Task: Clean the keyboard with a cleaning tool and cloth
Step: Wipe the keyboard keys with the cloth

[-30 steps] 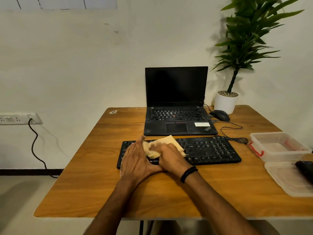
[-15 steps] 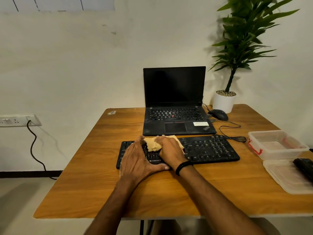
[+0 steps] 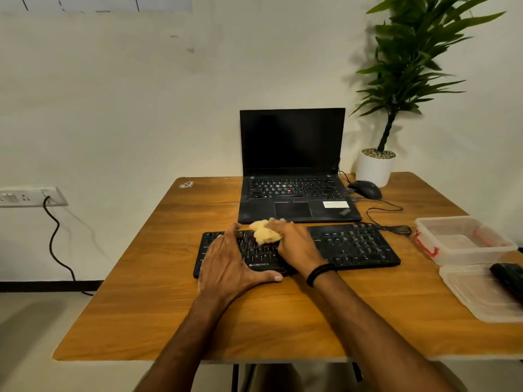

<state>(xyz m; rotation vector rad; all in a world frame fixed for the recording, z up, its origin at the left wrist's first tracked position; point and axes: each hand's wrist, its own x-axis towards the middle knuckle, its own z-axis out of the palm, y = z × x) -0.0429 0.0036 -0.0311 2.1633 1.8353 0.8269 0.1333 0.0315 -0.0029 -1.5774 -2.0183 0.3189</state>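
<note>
Two hands cover one black keyboard (image 3: 353, 246) in the middle: the left hand (image 3: 226, 263) lies flat on it, the right hand (image 3: 295, 246) squeezes one yellow cloth (image 3: 264, 235) against the keys. One clear box (image 3: 464, 240) and one lid (image 3: 475, 292) sit right; farther back, one laptop (image 3: 291, 165), one mouse (image 3: 365, 189), one plant (image 3: 407, 69).

The left hand (image 3: 229, 264) and right hand (image 3: 297, 244) cover the keyboard's (image 3: 353, 246) left and middle keys, and the right hand's fingers hide part of the crumpled cloth (image 3: 264, 234). A black object (image 3: 508, 278) is cut off by the right edge and cannot be identified.
</note>
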